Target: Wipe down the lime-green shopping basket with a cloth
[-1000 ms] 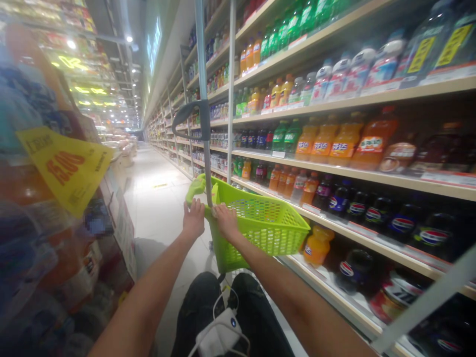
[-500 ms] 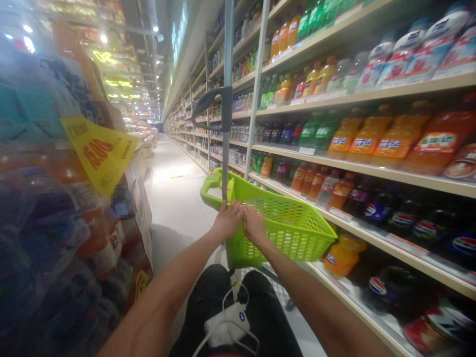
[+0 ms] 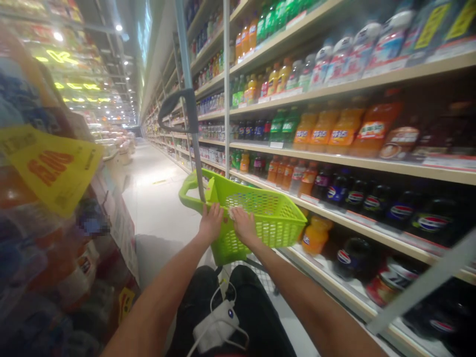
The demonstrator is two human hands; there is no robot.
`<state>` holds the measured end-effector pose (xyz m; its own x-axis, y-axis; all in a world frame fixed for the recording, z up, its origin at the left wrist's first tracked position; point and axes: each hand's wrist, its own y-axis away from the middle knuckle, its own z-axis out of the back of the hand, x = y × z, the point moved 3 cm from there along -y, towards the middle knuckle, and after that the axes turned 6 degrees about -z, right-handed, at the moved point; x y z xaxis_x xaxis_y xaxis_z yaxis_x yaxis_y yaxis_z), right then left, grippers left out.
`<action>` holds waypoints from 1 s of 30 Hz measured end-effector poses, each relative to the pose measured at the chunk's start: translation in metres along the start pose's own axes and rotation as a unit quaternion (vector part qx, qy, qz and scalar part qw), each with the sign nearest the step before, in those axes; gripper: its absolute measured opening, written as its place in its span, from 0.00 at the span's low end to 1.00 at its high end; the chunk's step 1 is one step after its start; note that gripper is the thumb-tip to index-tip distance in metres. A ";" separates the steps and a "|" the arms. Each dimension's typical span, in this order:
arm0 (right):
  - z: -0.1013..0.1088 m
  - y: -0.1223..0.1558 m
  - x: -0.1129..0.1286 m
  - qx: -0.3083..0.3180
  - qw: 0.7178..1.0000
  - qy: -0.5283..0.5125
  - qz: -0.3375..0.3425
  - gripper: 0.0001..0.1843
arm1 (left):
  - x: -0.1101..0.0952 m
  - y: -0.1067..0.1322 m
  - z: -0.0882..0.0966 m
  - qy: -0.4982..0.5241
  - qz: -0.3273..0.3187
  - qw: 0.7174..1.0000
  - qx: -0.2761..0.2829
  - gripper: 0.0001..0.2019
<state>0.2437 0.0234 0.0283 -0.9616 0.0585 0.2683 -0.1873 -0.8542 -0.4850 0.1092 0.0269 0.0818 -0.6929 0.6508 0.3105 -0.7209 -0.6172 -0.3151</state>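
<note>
Lime-green basket (image 3: 273, 223) sits on a wire cart (image 3: 256, 274) just ahead of the wearer's lap, aisle running on beyond it. My read: light, stiff plastic mesh, probably a bit slick; I'd take hold at the rim or the looped handle (image 3: 188, 191).

Far left, plastic-wrapped packs (image 3: 33, 258) with a yellow price sign (image 3: 52, 171) in front of them. Left hand (image 3: 211, 224) rests on the near rim, fingers spread, just beside a grey pole (image 3: 190, 89). Right hand (image 3: 243, 225) sits on the same rim, fingers curled over it; I can't tell if it's gripping. A small white bit (image 3: 231, 213) shows by its fingertips, too small for me to identify.

Right side, shelves (image 3: 334, 158) of soda bottles (image 3: 323, 130). One orange bottle (image 3: 316, 235) stands near the basket's far corner.
</note>
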 end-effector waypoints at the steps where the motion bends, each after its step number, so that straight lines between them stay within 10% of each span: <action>1: -0.001 -0.001 0.006 0.005 1.000 -0.003 0.012 0.26 | -0.002 -0.001 -0.001 0.003 -0.006 1.000 0.006 0.26; 5: -0.005 -0.003 0.006 0.021 0.999 -0.006 0.024 0.27 | -0.002 -0.003 -0.005 -0.010 -0.016 0.999 0.030 0.27; 14: 0.001 0.011 -0.082 0.014 0.995 0.040 -0.092 0.29 | -0.004 -0.010 -0.002 -0.022 -0.014 0.999 0.035 0.28; 23: -0.005 -0.002 -0.012 0.039 0.999 -0.014 -0.001 0.29 | -0.016 -0.018 -0.012 -0.018 -0.043 0.999 0.016 0.27; 30: -0.007 0.005 -0.043 0.059 0.996 -0.005 -0.073 0.31 | 0.049 0.001 0.015 -0.013 0.043 0.997 -0.070 0.20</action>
<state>0.2831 0.0201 0.0083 -0.9238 0.1808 0.3374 -0.2984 -0.8923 -0.3388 0.0741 0.0513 0.1104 -0.7535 0.5849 0.3003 -0.6512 -0.6011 -0.4632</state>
